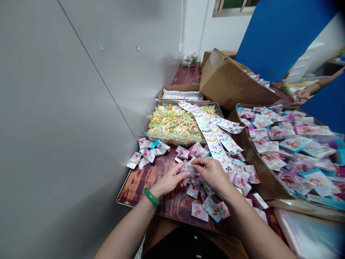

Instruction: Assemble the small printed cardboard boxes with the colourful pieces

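My left hand (171,180), with a green bangle (152,197) at its wrist, is closed around a small printed box (188,166). At that box's upper end the fingers of my right hand (211,173) are pinched together; whether they grip the box or something thin at its opening is hidden. Around and beneath my hands lie many small purple, pink and blue boxes printed with a hand picture, such as a blue one (213,209). Long printed sticker strips (212,138) run from a clear tray (176,138) of small bright-coloured packets (172,120) down to beside my right hand.
A large carton of small boxes (293,144) stands on the right, with clear plastic bags (309,230) before it. Behind the tray are a box of strips (183,94) and a tilted cardboard box (234,79). A grey wall (67,126) borders the left. Another person's hand (303,94) shows far right.
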`<state>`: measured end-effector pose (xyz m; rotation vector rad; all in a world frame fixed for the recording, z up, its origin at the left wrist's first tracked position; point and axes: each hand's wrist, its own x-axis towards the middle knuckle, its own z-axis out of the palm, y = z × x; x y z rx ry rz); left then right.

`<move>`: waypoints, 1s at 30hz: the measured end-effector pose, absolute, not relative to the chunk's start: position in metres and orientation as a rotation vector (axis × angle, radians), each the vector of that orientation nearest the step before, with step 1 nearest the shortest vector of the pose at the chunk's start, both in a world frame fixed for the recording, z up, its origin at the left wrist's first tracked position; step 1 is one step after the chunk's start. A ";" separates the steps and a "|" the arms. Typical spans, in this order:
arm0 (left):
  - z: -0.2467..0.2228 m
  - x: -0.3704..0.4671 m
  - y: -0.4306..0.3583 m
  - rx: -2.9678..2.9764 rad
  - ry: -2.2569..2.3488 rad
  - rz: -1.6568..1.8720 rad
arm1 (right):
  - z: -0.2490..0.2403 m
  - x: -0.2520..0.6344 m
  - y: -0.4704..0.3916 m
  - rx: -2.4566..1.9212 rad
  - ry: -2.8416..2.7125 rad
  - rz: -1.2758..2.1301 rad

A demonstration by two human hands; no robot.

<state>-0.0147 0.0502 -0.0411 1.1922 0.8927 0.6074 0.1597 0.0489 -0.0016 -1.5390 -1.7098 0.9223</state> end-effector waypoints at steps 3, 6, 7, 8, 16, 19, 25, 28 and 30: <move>-0.043 -0.015 0.051 1.179 0.898 0.675 | -0.002 0.158 0.049 -1.524 -1.758 0.786; -0.044 -0.017 0.052 1.173 0.886 0.673 | -0.004 0.158 0.050 -1.508 -1.766 0.645; -0.044 -0.017 0.052 1.170 0.883 0.678 | -0.005 0.158 0.050 -1.501 -1.767 0.611; -0.044 -0.017 0.051 1.170 0.883 0.695 | -0.006 0.158 0.051 -1.488 -1.774 0.592; -0.046 -0.014 0.049 1.082 0.831 0.811 | -0.005 0.158 0.058 -1.396 -1.633 1.058; -0.047 -0.013 0.049 0.929 0.719 0.831 | 0.000 0.154 0.057 -1.391 -1.459 1.105; -0.043 -0.011 0.051 0.796 0.679 0.884 | 0.002 0.155 0.048 -1.181 -1.119 1.673; -0.038 -0.012 0.052 0.743 0.704 0.898 | -0.003 0.158 0.046 -1.122 -1.019 1.740; -0.037 -0.012 0.052 0.719 0.704 0.867 | -0.007 0.159 0.047 -1.154 -1.059 1.687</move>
